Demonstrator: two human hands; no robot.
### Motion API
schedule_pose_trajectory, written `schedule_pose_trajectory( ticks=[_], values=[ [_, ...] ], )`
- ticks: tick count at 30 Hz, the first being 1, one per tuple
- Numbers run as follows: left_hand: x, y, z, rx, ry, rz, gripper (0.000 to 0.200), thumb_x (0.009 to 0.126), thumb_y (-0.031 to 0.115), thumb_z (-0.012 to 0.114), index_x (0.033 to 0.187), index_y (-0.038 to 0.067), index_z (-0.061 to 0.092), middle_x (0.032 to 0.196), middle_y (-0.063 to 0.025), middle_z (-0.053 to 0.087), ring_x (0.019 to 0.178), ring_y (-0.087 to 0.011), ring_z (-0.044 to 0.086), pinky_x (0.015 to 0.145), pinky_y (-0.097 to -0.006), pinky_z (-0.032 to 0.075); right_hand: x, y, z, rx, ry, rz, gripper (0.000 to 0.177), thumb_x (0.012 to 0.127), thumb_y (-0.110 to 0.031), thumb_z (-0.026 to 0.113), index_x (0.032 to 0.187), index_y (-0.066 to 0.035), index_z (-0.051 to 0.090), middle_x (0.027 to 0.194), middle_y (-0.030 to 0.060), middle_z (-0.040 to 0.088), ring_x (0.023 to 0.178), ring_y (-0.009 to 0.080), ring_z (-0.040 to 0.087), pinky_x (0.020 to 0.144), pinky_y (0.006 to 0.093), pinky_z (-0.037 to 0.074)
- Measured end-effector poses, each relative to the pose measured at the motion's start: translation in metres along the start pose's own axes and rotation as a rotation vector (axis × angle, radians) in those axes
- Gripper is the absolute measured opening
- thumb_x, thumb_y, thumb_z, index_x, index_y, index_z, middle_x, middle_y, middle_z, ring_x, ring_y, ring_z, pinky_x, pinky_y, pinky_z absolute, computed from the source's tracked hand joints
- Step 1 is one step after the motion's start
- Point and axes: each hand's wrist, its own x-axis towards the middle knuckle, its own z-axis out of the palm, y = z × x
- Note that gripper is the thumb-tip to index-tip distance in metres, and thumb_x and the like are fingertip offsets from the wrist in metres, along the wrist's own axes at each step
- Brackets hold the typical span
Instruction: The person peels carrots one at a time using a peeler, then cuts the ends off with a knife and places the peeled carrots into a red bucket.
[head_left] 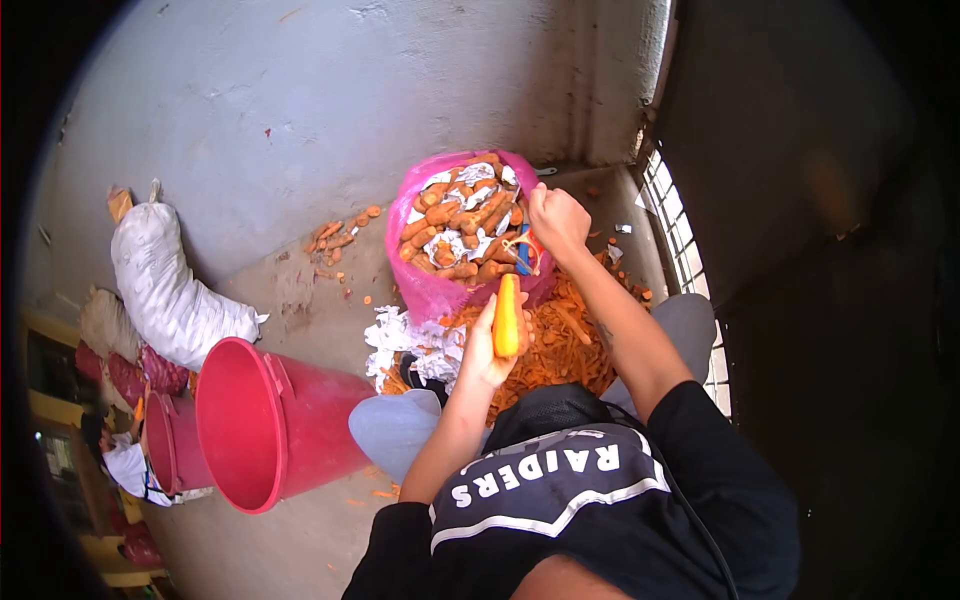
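My left hand [487, 345] is wrapped round a bright orange peeled carrot [508, 318], its tip pointing away from me. My right hand [560, 218] is closed in a fist beyond it and to the right, on what looks like a peeler [525, 252] with red and blue parts; its handle is mostly hidden. Just past the carrot stands a pink mesh sack [410, 278], full of unpeeled carrots [441, 214] with crumpled white paper among them. A heap of orange peelings [565, 345] lies between my legs, under both hands.
To the left stand a large red bin [330, 425] and a smaller one [172, 440]. A filled white sack [165, 285] leans on the wall. Carrot pieces [333, 237] and torn white paper [395, 335] lie on the floor. Another person [128, 465] is at far left.
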Motion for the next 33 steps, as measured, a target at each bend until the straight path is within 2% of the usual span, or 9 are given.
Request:
schedule_pose_trajectory(
  ticks=[4, 8, 12, 18, 24, 27, 28, 31, 33],
  values=[
    [0.019, 0.003, -0.023, -0.167, -0.092, -0.065, 0.043, 0.096, 0.045, 0.040, 0.113, 0.008, 0.056, 0.085, -0.0065, 0.063, 0.071, -0.0209, 0.062, 0.059, -0.0344, 0.051, -0.036, -0.015, -0.019, 0.129, -0.036, 0.011, 0.052, 0.094, -0.039, 0.036, 0.067, -0.001, 0.058, 0.078, 0.0191, 0.061, 0.077, 0.0403, 0.060, 0.069, 0.0467, 0.045],
    [0.015, -0.003, -0.005, -0.149, 0.186, -0.018, 0.039, 0.097, 0.044, 0.036, 0.114, 0.015, 0.056, 0.095, -0.0041, 0.064, 0.078, -0.0209, 0.063, 0.058, -0.0376, 0.052, -0.072, -0.024, -0.032, 0.160, -0.114, -0.174, 0.045, 0.095, -0.033, 0.039, 0.070, -0.005, 0.063, 0.076, 0.0147, 0.061, 0.068, 0.0365, 0.060, 0.065, 0.0459, 0.046],
    [0.011, -0.008, -0.008, -0.113, 0.041, 0.063, 0.029, 0.097, 0.033, 0.040, 0.110, 0.014, 0.058, 0.097, -0.0001, 0.064, 0.087, -0.0146, 0.064, 0.070, -0.0308, 0.054, -0.089, -0.031, -0.036, 0.138, -0.087, -0.305, 0.041, 0.094, -0.030, 0.042, 0.070, -0.006, 0.065, 0.075, 0.0119, 0.061, 0.064, 0.0342, 0.060, 0.057, 0.0430, 0.047],
    [0.011, -0.009, -0.005, -0.125, 0.009, 0.130, 0.029, 0.099, 0.031, 0.039, 0.109, 0.012, 0.058, 0.094, 0.0002, 0.065, 0.085, -0.0143, 0.064, 0.071, -0.0300, 0.054, -0.089, -0.031, -0.031, 0.095, -0.034, -0.361, 0.042, 0.093, -0.030, 0.043, 0.067, -0.006, 0.065, 0.077, 0.0111, 0.063, 0.063, 0.0334, 0.061, 0.057, 0.0439, 0.048],
    [0.007, -0.001, -0.001, -0.016, 0.096, 0.167, 0.029, 0.098, 0.034, 0.043, 0.109, 0.012, 0.058, 0.093, -0.0015, 0.065, 0.080, -0.0149, 0.064, 0.062, -0.0302, 0.054, -0.079, -0.032, -0.020, 0.087, -0.166, -0.325, 0.048, 0.094, -0.033, 0.037, 0.067, -0.007, 0.066, 0.072, 0.0141, 0.062, 0.066, 0.0354, 0.061, 0.059, 0.0465, 0.048],
    [0.008, 0.005, 0.000, 0.014, 0.125, 0.180, 0.037, 0.098, 0.038, 0.041, 0.112, 0.008, 0.058, 0.084, -0.0044, 0.065, 0.067, -0.0172, 0.064, 0.051, -0.0317, 0.052, -0.074, -0.038, -0.017, 0.106, -0.215, -0.270, 0.047, 0.094, -0.033, 0.037, 0.068, -0.004, 0.062, 0.077, 0.0149, 0.063, 0.073, 0.0359, 0.061, 0.066, 0.0458, 0.047],
    [0.001, 0.009, -0.004, 0.147, 0.043, 0.145, 0.039, 0.097, 0.040, 0.044, 0.110, 0.006, 0.059, 0.078, -0.0046, 0.064, 0.060, -0.0164, 0.062, 0.047, -0.0295, 0.049, -0.065, -0.038, -0.011, 0.030, -0.235, -0.172, 0.048, 0.093, -0.034, 0.037, 0.068, -0.004, 0.064, 0.076, 0.0161, 0.063, 0.073, 0.0364, 0.061, 0.067, 0.0452, 0.049],
    [-0.018, -0.004, 0.009, 0.216, 0.065, 0.123, 0.041, 0.096, 0.041, 0.046, 0.109, 0.004, 0.058, 0.075, -0.0049, 0.062, 0.055, -0.0149, 0.059, 0.045, -0.0268, 0.047, -0.025, -0.028, -0.014, -0.033, -0.081, -0.086, 0.048, 0.093, -0.034, 0.038, 0.067, -0.003, 0.065, 0.074, 0.0169, 0.063, 0.072, 0.0371, 0.061, 0.068, 0.0451, 0.049],
    [-0.023, -0.009, 0.012, 0.275, 0.111, 0.043, 0.045, 0.096, 0.042, 0.046, 0.114, 0.002, 0.057, 0.070, -0.0038, 0.058, 0.052, -0.0130, 0.056, 0.045, -0.0256, 0.047, -0.004, -0.006, 0.004, -0.084, 0.029, -0.159, 0.049, 0.092, -0.033, 0.037, 0.067, -0.002, 0.066, 0.073, 0.0184, 0.063, 0.069, 0.0379, 0.062, 0.065, 0.0470, 0.049]
  ],
)
